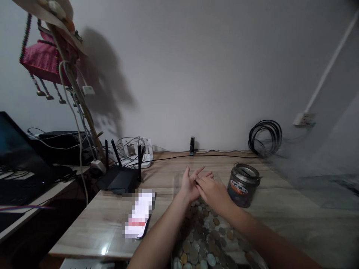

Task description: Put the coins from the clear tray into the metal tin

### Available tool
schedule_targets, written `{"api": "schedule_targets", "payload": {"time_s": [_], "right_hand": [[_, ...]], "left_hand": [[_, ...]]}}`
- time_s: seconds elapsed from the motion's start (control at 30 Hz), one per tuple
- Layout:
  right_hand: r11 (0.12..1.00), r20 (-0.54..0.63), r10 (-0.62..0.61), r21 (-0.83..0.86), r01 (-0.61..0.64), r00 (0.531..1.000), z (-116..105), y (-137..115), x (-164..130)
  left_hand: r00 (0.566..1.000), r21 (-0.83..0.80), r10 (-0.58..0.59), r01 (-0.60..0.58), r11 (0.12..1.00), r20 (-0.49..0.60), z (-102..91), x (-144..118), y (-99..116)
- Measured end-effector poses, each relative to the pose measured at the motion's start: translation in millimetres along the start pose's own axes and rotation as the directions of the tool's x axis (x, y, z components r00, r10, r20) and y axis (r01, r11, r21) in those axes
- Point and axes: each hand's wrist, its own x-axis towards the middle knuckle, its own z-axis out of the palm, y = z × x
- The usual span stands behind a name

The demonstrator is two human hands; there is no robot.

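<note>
A person's left hand [190, 185], palm up with fingers spread, meets the right hand [212, 191], whose fingers press into that palm, above a spread of coins [202, 239] on a table [280, 213]. A metal tin [243, 184] stands just beside the right hand; whether a coin is pinched cannot be told.

A home room used as a desk corner: on the wood-grain surface [280, 209], a router [119, 178] stands left of a coin heap [202, 239], cables [265, 137] coil behind it, and a beaded pink hanging ornament [42, 59] hangs far left.
</note>
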Motion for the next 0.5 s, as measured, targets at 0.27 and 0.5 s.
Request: {"api": "schedule_targets", "payload": {"time_s": [0.27,0.5], "right_hand": [[0.905,-0.118,0.423,0.016,-0.424,0.898,-52,118,-6],[0.852,0.036,0.520,-0.089,-0.516,0.853,-54,169,0]], "left_hand": [[0.993,0.295,0.116,-0.108,0.949,-0.009,0.5,-4,1],[0.924,0.917,0.372,-0.069,0.392,-0.090,-18.1,-21,30]]}}
